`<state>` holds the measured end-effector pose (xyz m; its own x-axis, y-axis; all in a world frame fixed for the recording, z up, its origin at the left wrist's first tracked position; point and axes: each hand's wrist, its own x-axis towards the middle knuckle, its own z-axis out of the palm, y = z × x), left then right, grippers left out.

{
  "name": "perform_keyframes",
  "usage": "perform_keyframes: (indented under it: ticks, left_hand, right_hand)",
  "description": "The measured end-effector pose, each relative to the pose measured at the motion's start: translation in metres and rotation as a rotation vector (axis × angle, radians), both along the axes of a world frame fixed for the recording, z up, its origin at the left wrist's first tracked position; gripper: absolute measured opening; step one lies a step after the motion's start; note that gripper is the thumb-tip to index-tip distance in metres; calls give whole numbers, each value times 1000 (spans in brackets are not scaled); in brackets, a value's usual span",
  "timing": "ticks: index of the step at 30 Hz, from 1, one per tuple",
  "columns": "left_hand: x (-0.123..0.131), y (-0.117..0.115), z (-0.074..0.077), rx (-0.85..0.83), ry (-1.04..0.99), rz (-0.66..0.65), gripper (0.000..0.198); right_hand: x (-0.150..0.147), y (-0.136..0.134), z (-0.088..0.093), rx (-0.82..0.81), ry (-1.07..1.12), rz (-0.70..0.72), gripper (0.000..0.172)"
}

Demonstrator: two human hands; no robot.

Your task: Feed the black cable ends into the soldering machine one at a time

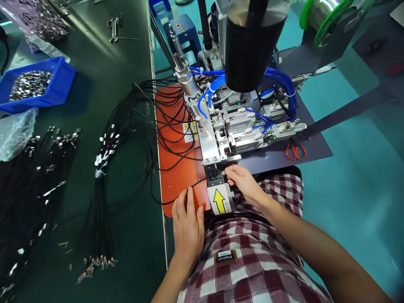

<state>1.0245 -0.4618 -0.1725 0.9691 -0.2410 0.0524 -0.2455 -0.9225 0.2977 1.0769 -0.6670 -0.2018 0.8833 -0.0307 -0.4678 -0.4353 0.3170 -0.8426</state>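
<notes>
My right hand (241, 181) pinches the end of a black cable (205, 179) beside the dark slot at the front of the metal machine (233, 134). From there the cable runs left across the orange plate (179, 168). My left hand (188, 223) rests on the plate's front part with its fingers spread, their tips at the cable; no grip on it is visible. Between the hands is a white label with a yellow arrow (219, 201). More black cables loop over the back of the plate.
On the dark green table (132, 244) at left lie a tied cable bundle (100, 210), loose cables with metal ends, and a blue bin (59, 86) of metal parts. Red-handled scissors (296, 151) lie right of the machine. A black cylinder (249, 50) stands above it.
</notes>
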Motion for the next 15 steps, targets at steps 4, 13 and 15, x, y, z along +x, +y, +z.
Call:
perform_keyframes:
  ticks: [4,13,15]
  left_hand:
    - [20,13,-2,27,10,-92,53]
    - [32,24,-7,76,-47,-158,52]
    - [31,24,-9,71,-53,-158,52]
  right_hand:
    - [1,-1,-1,-5,-4,13,38]
    - [-3,-8,-3,17,38,-36,43]
    - [-8,-13,-7,35,70,-82,44]
